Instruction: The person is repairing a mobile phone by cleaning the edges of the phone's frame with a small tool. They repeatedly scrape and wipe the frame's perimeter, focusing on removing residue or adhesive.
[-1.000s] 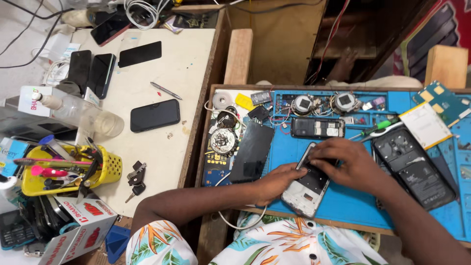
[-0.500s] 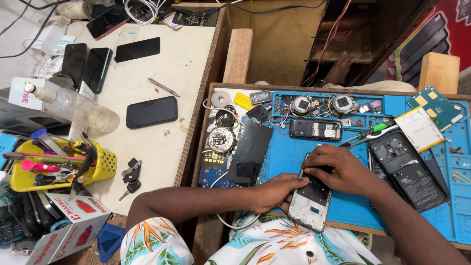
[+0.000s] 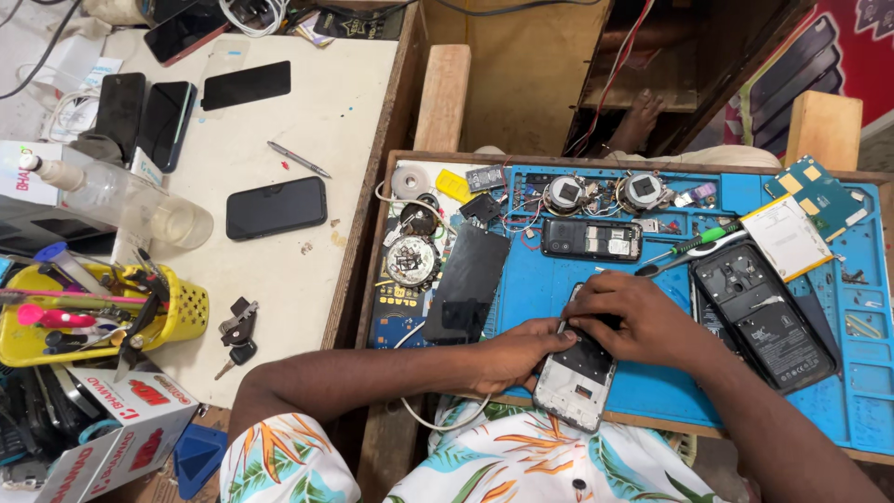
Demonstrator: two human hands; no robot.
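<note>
An opened phone with a pale frame and a dark inner panel (image 3: 577, 377) lies at the near edge of the blue rubber work mat (image 3: 652, 382), its lower end hanging over the wooden rim toward the person's lap. The left hand (image 3: 512, 354) grips the phone's left side, fingers curled shut on the frame, the forearm running in level from the left. The right hand (image 3: 643, 317) lies over the phone's upper end, palm down, fingertips pressed onto its top-left corner; whether those fingers pinch anything cannot be told. The right forearm comes in from the near right corner.

On the mat, a small black keypad phone (image 3: 591, 239) lies just beyond the hands, a large black phone with its back removed (image 3: 764, 312) lies to the right, and a black screen panel (image 3: 468, 284) lies to the left. Two round metal parts (image 3: 605, 193) stand near the far edge. A green-handled screwdriver (image 3: 694, 244) lies between the two black phones.

On the pale worktop to the left lie five dark phones, the nearest (image 3: 276, 207) close to its right edge, with a yellow perforated basket of tools (image 3: 93, 312) at the near left corner.
</note>
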